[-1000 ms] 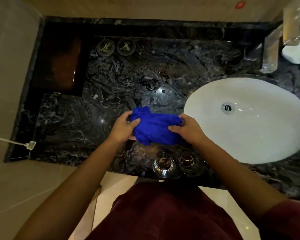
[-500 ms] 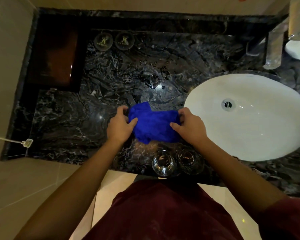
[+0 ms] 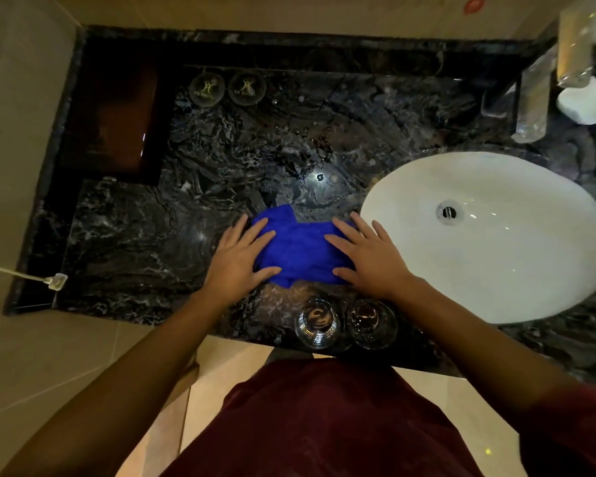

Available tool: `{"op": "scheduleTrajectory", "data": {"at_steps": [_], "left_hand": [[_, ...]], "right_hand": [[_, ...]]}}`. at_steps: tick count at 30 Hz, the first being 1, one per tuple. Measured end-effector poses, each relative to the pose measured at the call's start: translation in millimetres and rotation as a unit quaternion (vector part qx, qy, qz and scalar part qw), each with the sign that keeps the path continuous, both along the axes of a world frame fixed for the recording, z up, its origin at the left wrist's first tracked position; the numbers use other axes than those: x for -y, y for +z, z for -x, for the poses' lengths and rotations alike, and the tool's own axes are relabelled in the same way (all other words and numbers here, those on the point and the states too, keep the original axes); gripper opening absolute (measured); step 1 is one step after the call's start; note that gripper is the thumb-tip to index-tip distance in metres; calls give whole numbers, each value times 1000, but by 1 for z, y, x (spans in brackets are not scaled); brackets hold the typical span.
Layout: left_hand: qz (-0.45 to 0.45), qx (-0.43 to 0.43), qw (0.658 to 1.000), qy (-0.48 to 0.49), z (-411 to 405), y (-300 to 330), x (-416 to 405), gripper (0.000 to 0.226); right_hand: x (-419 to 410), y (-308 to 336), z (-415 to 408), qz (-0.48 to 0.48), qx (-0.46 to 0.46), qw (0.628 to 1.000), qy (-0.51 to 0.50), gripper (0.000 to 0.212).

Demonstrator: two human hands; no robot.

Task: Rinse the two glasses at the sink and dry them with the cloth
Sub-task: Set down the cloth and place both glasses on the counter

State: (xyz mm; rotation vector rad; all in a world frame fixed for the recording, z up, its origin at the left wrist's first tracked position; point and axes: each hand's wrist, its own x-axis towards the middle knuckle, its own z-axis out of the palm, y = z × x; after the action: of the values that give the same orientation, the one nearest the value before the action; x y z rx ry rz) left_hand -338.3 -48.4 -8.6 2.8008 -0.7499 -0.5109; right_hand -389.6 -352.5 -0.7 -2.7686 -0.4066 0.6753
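I am pressing the blue cloth (image 3: pixel 300 251) flat on the dark surface (image 3: pixel 135 235), left hand (image 3: pixel 236 261) and right hand (image 3: pixel 369 259) with fingers spread, gripping nothing. Both glasses (image 3: pixel 317 323) are standing just beside it, seemingly finished; the sink (image 3: pixel 496 270) is idle.

glossy marble counter (image 3: pixel 221 187), fuzzy cloth (image 3: pixel 300 249)
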Motion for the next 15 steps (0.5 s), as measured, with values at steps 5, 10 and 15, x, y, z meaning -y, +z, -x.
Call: {"op": "scheduleTrajectory", "data": {"at_steps": [5,10,15], "left_hand": [[-5,-7,1000,3,-1,-1,5,78],[2,-34,999,-11,-9,2,-2,80],[-12,-43,999,-7,-8,11,4,80]], "right_hand": [[1,-3,2,6,7,1000,-6,76],[9,-4,3,1,18,999,-30,74],[9,3,6,-24,2,998,-53,76]]}}
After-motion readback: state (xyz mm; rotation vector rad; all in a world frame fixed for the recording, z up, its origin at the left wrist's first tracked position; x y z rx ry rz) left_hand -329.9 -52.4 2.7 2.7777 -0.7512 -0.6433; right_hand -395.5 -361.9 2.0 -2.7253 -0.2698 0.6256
